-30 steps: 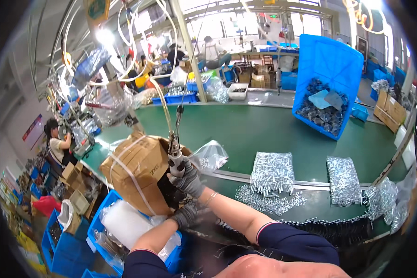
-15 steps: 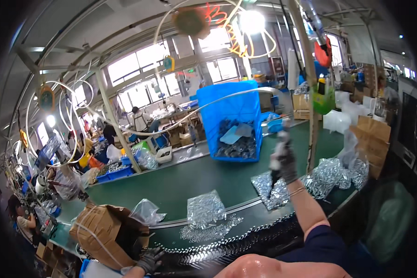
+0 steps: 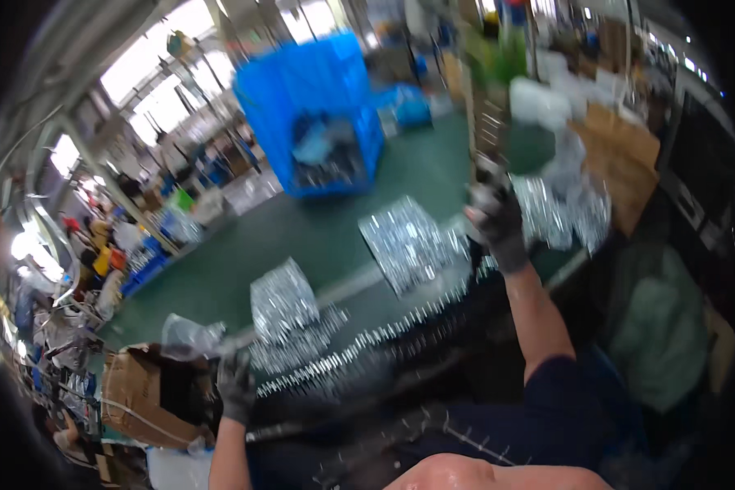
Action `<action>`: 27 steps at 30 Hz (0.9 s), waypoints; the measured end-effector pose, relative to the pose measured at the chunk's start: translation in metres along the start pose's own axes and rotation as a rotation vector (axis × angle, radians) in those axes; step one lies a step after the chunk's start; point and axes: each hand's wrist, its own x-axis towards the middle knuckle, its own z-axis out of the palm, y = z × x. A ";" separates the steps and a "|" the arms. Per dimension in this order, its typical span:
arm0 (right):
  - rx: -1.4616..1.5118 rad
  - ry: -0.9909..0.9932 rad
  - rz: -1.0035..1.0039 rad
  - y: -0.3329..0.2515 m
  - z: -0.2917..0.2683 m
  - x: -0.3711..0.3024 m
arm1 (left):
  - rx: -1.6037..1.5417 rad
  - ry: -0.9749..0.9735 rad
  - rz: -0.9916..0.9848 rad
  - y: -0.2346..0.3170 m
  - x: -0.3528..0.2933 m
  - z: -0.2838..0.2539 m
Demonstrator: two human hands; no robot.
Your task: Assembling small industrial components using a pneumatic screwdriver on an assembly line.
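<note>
My right hand (image 3: 498,220), in a grey glove, is closed around an upright handheld tool whose dark lower end (image 3: 476,251) points down; blur hides its exact kind. It is just right of a clear bag of shiny metal parts (image 3: 408,243). My left hand (image 3: 235,385), also gloved, has its fingers stretched out toward the belt, holding nothing that shows. Beside it are an open cardboard box (image 3: 139,396) and a crumpled clear bag (image 3: 189,336). A second filled bag (image 3: 283,300) lies by a pile of loose small parts (image 3: 298,347). A long row of metal pieces (image 3: 367,343) lines the near edge.
The green belt (image 3: 220,261) runs across in front. A blue crate (image 3: 265,122) with dark contents stands on its far side. An upright post (image 3: 483,106) rises behind my right hand. More filled bags (image 3: 547,212) and brown cardboard (image 3: 616,155) are at the right.
My view has swung right and down, blurring the picture. The left hand has risen from the row's near end toward the belt. The right hand still grips the tool.
</note>
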 end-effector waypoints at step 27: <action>-1.747 0.351 0.212 0.033 -0.092 0.010 | -0.762 -0.197 0.894 0.361 0.153 0.129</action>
